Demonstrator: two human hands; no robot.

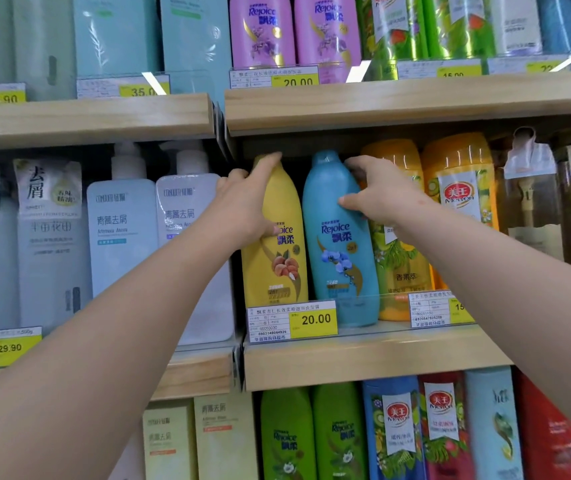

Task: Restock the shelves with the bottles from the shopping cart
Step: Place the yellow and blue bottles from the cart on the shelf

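Both bottles stand side by side on the middle shelf (363, 355), left hand (242, 202) fingers curled round the yellow bottle (277, 258), right hand (381, 195) gripping the blue bottle (339, 244).

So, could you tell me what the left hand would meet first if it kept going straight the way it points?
Probably the underside of the upper shelf: the left hand grips the yellow bottle with fingers reaching up past its cap, though depth is unclear.

A yellow price tag (315, 319) reading 20.00 hangs below the hands; another price tag (9, 348) reading 29.90 sits far left of them.
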